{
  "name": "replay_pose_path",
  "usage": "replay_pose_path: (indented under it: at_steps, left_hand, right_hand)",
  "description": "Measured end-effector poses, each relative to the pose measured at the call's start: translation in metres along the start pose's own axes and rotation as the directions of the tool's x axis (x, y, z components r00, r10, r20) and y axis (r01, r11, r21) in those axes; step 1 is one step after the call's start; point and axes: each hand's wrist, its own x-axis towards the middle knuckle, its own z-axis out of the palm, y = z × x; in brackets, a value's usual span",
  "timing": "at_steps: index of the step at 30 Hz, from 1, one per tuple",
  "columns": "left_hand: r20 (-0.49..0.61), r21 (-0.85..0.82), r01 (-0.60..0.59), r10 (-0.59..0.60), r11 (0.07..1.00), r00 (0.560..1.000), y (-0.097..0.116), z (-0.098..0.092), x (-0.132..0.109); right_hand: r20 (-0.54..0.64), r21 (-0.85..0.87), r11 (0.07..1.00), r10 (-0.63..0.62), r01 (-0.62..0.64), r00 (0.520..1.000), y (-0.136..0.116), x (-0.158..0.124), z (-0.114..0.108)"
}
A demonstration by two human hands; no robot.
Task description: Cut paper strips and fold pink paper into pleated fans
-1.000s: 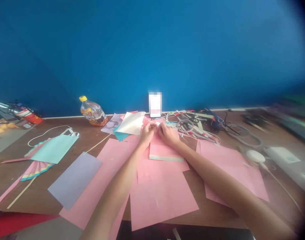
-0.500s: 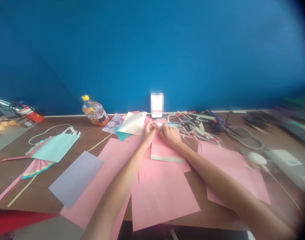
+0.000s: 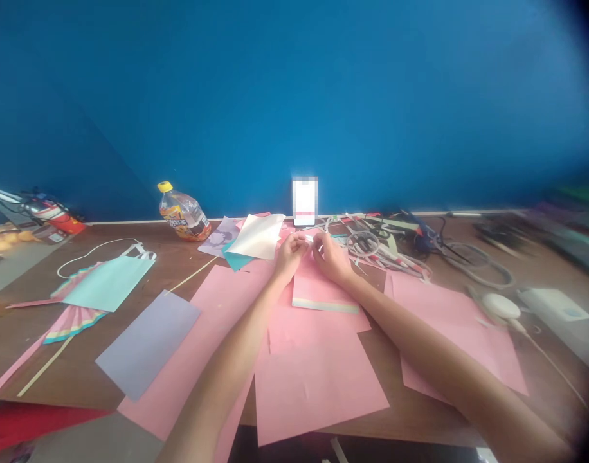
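My left hand (image 3: 289, 258) and my right hand (image 3: 332, 260) are close together over the pink paper at mid-table. Both sets of fingers are pinched on a small white strip (image 3: 309, 238), whose kind is too small to make out. Under my right hand lies a pink sheet (image 3: 326, 297) with a pale yellow and blue edge. Larger pink sheets (image 3: 314, 399) spread beneath and in front. Just left of my left hand, a cream sheet (image 3: 256, 236) rests over a teal one (image 3: 236, 260).
A phone (image 3: 305, 200) stands against the blue wall. Further left are a drink bottle (image 3: 182, 215), a lilac sheet (image 3: 147, 344) and a pleated paper fan (image 3: 75, 321) under a light-blue sheet (image 3: 110, 283). Cables and paper strips (image 3: 381, 247) clutter the back right, near a white charger (image 3: 501, 306).
Both hands have risen slightly and the fingertips have parted a little, showing more of the white strip. The papers keep their places; the view has shifted slightly.
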Motion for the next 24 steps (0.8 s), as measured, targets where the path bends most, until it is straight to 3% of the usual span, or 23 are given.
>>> replay_pose_path:
  at_steps: [11,20,24]
  left_hand:
    - [0.043,-0.037,-0.002,0.003,0.999,0.999,0.0027,0.0016,-0.0020]
    - [-0.051,-0.008,0.015,-0.016,1.000,0.999,0.0020,-0.0024,0.0003]
    - [-0.064,-0.043,-0.039,0.036,0.998,0.997,0.0018,-0.0025,0.0012]
  right_hand:
    - [0.007,-0.122,0.991,-0.049,0.050,0.999,-0.0074,-0.0024,-0.0019]
    - [-0.021,-0.126,0.990,-0.069,0.065,0.997,-0.0060,-0.0032,-0.0020]
    - [-0.039,-0.132,0.989,-0.070,0.064,0.997,-0.0048,-0.0024,-0.0017]
